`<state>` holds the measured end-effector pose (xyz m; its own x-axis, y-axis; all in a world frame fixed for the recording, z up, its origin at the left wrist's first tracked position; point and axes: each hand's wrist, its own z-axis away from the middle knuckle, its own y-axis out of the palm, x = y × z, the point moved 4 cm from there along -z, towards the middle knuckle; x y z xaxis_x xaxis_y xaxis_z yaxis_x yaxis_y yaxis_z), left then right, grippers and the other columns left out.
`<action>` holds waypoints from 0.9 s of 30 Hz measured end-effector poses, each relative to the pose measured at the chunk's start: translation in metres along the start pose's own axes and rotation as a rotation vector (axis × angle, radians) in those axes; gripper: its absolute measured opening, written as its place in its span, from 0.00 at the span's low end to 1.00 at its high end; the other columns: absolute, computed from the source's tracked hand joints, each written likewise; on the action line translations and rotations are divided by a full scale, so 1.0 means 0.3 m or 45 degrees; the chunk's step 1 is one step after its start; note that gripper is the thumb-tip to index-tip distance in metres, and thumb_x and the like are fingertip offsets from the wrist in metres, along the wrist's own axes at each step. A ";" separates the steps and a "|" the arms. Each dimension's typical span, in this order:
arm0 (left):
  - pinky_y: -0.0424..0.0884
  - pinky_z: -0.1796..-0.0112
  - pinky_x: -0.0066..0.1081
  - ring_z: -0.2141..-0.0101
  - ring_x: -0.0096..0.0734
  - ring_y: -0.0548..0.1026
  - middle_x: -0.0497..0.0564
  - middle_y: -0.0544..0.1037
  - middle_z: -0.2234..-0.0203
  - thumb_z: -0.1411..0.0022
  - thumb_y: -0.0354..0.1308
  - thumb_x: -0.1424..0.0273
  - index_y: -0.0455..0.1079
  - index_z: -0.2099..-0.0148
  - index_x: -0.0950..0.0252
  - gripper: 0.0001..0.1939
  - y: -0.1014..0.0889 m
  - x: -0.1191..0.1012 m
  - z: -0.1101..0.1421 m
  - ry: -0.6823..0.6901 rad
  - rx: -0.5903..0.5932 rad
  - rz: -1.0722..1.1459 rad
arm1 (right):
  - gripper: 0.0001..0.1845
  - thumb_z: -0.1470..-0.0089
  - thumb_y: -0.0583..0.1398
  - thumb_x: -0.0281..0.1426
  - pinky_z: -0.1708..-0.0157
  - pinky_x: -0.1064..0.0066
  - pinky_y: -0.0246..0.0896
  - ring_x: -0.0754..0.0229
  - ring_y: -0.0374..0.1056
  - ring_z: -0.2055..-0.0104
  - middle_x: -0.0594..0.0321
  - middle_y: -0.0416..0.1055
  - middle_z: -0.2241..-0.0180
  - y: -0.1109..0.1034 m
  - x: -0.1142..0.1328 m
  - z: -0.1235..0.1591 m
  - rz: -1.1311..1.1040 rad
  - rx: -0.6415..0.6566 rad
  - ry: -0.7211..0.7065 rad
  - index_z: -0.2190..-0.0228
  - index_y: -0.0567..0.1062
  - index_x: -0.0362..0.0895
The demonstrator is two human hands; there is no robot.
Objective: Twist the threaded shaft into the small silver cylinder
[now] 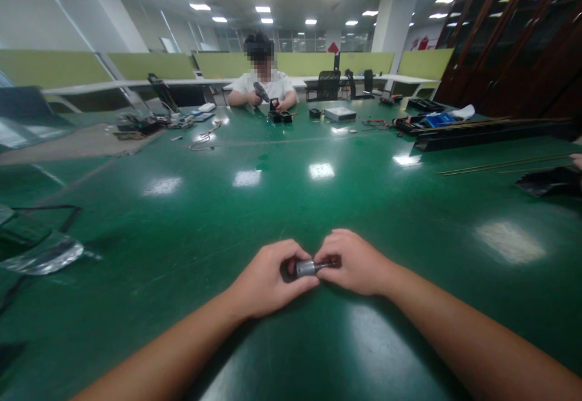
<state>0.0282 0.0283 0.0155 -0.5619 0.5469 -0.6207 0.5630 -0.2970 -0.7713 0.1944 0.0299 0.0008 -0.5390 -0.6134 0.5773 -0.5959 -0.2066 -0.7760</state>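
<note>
Near the table's front, a small silver metal cylinder (305,268) lies sideways between my two hands. A thin darker shaft (324,264) extends from its right end; its exact kind I cannot make out. My left hand (275,277) curls around the cylinder, thumb below and fingers above, with its left end in the shadow of the palm. On the other side, my right hand (352,263) pinches at the shaft, fingertips close to where it meets the cylinder. Part of the shaft is hidden by those fingers.
Across the green table (254,207) a person (264,89) holds a power drill (261,92) over black parts (279,115). Clear plastic wrapping (45,255) lies left. Black channels (482,132), thin rods (504,163) and a black bag (548,182) lie right, with another person's hand (577,160) beside them.
</note>
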 end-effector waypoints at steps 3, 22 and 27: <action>0.65 0.67 0.28 0.70 0.30 0.72 0.49 0.75 0.71 0.34 0.56 0.64 0.75 0.59 0.64 0.11 0.002 0.003 -0.001 -0.025 0.035 0.029 | 0.04 0.49 0.67 0.31 0.54 0.65 0.55 0.62 0.68 0.67 0.66 0.75 0.72 -0.006 -0.008 0.006 -0.010 -0.009 -0.005 0.68 0.79 0.46; 0.65 0.69 0.27 0.71 0.29 0.71 0.47 0.74 0.72 0.43 0.62 0.68 0.73 0.61 0.64 0.08 0.005 -0.005 0.002 -0.025 0.022 -0.008 | 0.08 0.56 0.69 0.29 0.57 0.66 0.56 0.61 0.67 0.67 0.67 0.74 0.73 -0.020 -0.008 0.016 -0.047 -0.016 0.018 0.70 0.78 0.45; 0.65 0.69 0.26 0.71 0.29 0.71 0.48 0.74 0.72 0.43 0.62 0.68 0.73 0.61 0.64 0.08 0.003 -0.003 0.003 -0.029 0.026 -0.016 | 0.08 0.55 0.68 0.28 0.57 0.66 0.56 0.61 0.67 0.67 0.66 0.74 0.72 -0.019 -0.002 0.016 -0.038 -0.004 0.002 0.68 0.78 0.45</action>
<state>0.0287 0.0267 0.0153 -0.5827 0.5326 -0.6138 0.5436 -0.3060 -0.7816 0.2009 0.0277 0.0036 -0.5217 -0.6061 0.6004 -0.6135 -0.2225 -0.7577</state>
